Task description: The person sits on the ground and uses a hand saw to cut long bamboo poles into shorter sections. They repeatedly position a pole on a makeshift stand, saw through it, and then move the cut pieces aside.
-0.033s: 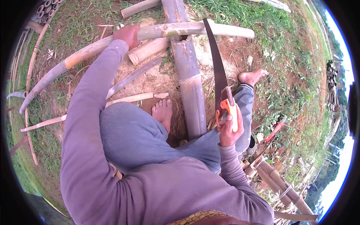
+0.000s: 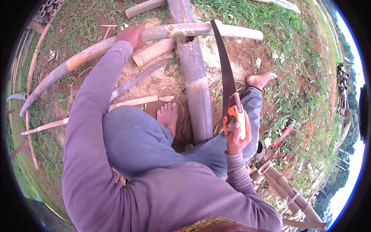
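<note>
A long bamboo pole [image 2: 94, 47] lies crosswise over a thicker bamboo trunk [image 2: 198, 91]. My left hand [image 2: 131, 37] is closed round the pole, left of where the two cross. In my right hand [image 2: 238, 133] is a hand saw [image 2: 226, 65], gripped by its orange and white handle. Its dark blade points away from me. The blade tip reaches the pole's far edge, just right of the trunk; whether it touches the pole I cannot tell. A notch shows in the trunk's top beside the crossing.
Short bamboo pieces [image 2: 154, 52] and a split strip [image 2: 139, 79] lie left of the trunk on sawdust. My bare feet [image 2: 167, 118] rest on either side of it. An orange-red tool [image 2: 284, 135] lies in the grass at right, near tied bamboo poles [image 2: 284, 185].
The saw and my right hand have shifted very slightly toward me. My left hand and the pole look the same.
</note>
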Demonstrator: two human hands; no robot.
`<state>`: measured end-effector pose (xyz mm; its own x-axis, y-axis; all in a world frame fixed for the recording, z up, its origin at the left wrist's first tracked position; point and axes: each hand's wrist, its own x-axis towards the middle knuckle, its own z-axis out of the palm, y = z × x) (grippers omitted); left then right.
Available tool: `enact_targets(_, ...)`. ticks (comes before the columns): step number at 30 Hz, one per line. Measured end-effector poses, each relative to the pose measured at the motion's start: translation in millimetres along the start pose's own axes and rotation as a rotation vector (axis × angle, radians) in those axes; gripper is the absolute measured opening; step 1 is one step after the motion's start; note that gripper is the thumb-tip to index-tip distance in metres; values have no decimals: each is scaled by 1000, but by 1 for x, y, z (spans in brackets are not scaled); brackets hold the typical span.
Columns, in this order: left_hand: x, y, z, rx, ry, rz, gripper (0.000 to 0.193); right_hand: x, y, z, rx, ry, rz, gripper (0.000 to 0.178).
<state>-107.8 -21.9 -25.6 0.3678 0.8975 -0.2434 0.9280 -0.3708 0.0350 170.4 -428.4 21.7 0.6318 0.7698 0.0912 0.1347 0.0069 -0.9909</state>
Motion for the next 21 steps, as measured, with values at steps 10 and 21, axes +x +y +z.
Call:
enact_targets(10,13,5,0,10,-28,18,44,182,-7,107,-11,0,60,39)
enact_targets(21,16,4,2,-5,-20,12,45,96,18,44,-15,-3,69,43)
